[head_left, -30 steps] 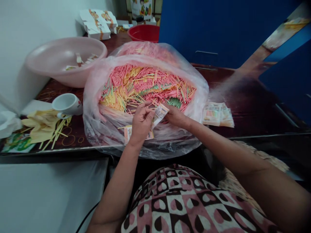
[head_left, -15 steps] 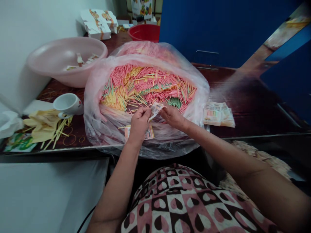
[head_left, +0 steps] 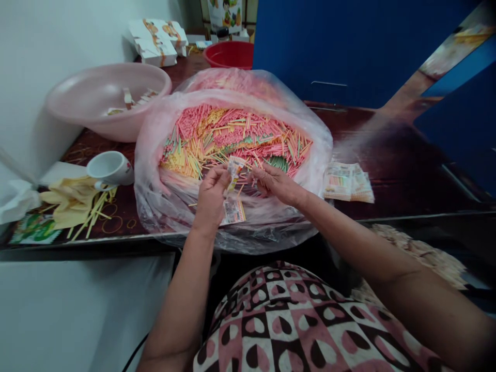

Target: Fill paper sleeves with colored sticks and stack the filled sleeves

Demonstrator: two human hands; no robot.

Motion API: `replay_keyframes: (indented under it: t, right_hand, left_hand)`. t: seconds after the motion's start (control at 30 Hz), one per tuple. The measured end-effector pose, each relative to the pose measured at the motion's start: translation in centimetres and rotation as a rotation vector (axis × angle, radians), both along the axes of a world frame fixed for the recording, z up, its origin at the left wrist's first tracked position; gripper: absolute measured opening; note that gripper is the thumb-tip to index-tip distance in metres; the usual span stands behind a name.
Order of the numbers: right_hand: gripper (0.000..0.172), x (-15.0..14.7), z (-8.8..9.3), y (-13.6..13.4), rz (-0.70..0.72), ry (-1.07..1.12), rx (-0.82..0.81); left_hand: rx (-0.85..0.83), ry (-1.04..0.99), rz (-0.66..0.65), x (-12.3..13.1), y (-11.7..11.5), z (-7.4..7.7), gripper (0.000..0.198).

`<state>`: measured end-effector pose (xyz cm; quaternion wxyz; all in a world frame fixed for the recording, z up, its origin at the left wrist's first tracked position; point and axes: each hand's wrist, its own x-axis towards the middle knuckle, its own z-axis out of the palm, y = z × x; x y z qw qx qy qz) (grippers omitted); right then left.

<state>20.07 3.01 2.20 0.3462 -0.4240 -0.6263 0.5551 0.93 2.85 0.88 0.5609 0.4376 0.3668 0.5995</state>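
Observation:
Above the near edge of a clear plastic bag (head_left: 174,201), my left hand (head_left: 212,194) pinches a small printed packet (head_left: 234,170). Just right of that packet is my right hand (head_left: 273,183), its fingers bent together; what they hold, if anything, is too small to make out. Many pink, yellow and green sticks (head_left: 240,132) fill the open bag. Another printed packet (head_left: 234,212) lies on the bag's near fold, partly behind my left hand. A stack of similar packets (head_left: 349,182) rests on the table right of the bag.
On the left are a pink basin (head_left: 104,121), a white cup (head_left: 110,168), a yellow cloth-like piece (head_left: 75,196), loose yellow sticks (head_left: 92,217) and a green packet (head_left: 36,228). White boxes (head_left: 157,44) and a red basin (head_left: 230,54) stand behind. A blue panel (head_left: 329,46) rises at the right.
My left hand has moved left with the packet, which has come away from my right hand. More of the right part of the packet on the fold shows.

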Motion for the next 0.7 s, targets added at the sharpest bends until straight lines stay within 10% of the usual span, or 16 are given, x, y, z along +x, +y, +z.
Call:
replay_keyframes:
  t: [0.2, 0.43, 0.7]
  right_hand:
    - [0.058, 0.0, -0.3, 0.4, 0.14, -0.245, 0.23]
    - [0.043, 0.2, -0.6, 0.0, 0.035, -0.189, 0.181]
    - [0.061, -0.8, -0.4, 0.5, -0.009, -0.003, 0.082]
  left_hand:
    - [0.03, 0.176, -0.2, 1.1, -0.1, 1.1, 0.034]
    - [-0.065, 0.062, 0.085, 1.3, 1.1, 0.3, 0.034]
    - [-0.038, 0.155, -0.063, 1.9, 0.1, 0.2, 0.029]
